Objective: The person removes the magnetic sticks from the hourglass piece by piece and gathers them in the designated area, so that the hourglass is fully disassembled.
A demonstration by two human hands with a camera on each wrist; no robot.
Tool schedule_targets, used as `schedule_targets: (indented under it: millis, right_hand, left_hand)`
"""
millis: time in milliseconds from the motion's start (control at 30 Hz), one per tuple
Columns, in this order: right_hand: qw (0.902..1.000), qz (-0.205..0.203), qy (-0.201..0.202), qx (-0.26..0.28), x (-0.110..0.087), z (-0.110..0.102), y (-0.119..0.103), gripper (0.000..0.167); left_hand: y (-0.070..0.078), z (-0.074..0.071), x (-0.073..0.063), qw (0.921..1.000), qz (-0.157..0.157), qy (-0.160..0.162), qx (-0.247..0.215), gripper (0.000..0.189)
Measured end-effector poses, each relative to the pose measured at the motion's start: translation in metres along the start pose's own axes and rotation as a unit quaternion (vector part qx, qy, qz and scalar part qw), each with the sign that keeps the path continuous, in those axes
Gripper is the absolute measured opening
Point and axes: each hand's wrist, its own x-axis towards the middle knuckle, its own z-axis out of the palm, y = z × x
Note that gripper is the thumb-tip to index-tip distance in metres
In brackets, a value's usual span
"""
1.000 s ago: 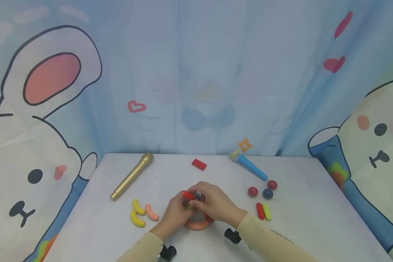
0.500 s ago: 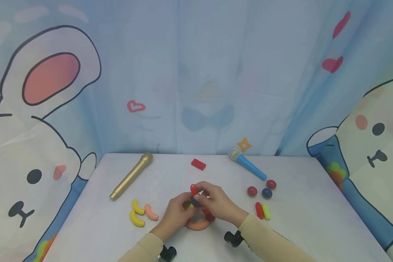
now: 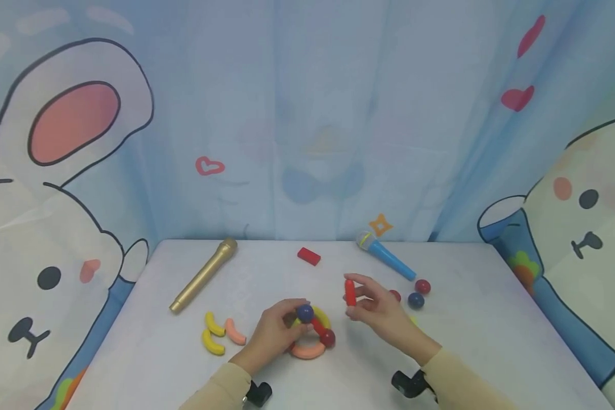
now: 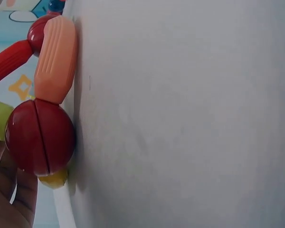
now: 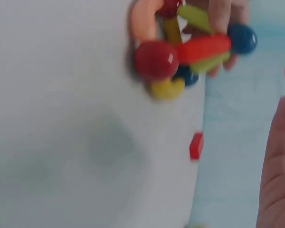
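My left hand [image 3: 273, 332] holds the top of a toy built from coloured balls and rods, its fingers around a blue ball [image 3: 304, 313]. A red rod [image 5: 204, 49] and green rods meet near that ball. Below, a ring has a peach curved rod [image 3: 308, 351], a yellow curved rod [image 3: 322, 315] and a red ball [image 3: 327, 338]. In the left wrist view, a dark red ball [image 4: 40, 137] joins the peach rod at the base. To the right, apart from the toy, my right hand [image 3: 384, 319] pinches a loose red rod [image 3: 350, 292] upright, off the table.
Loose curved rods, yellow [image 3: 213, 343] and peach [image 3: 234, 332], lie left. A gold microphone [image 3: 203, 276] and a blue microphone [image 3: 389, 258] lie farther back, a red block [image 3: 309, 256] between them. Behind my right hand are loose balls, one blue [image 3: 416, 300].
My right hand has drawn away rightward from the toy, carrying the red rod that stood by the blue ball. My left hand stays at the toy.
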Motion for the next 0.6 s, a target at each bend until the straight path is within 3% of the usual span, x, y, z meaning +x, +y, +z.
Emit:
schedule_targets:
  millis: [67,200,367,467,600]
  right_hand:
    - [0.9995,0.021,0.017,-0.018,-0.013,-0.022,0.008,0.069]
    - [0.9925,0.035,0.051,-0.105,-0.042,-0.068,0.032,0.068]
    - [0.9664,0.096,0.066,-0.229,-0.065,-0.114,0.076,0.067]
    - [0.9534,0.129,0.045,-0.269,-0.069,-0.129,0.098,0.068]
    - [0.946,0.135,0.02,-0.294,-0.068,-0.131,0.111,0.073]
  left_hand:
    - [0.001,-0.001,0.0,0.9999,-0.012,-0.004,-0.001,0.054]
    - [0.0,-0.002,0.001,0.9996,-0.025,-0.012,-0.002,0.054]
    - [0.0,-0.003,0.001,0.9997,-0.022,-0.014,-0.003,0.054]
    - [0.001,-0.004,0.002,0.9997,-0.022,-0.012,0.0,0.055]
    - [0.001,-0.002,0.001,0.9996,-0.025,-0.008,0.006,0.054]
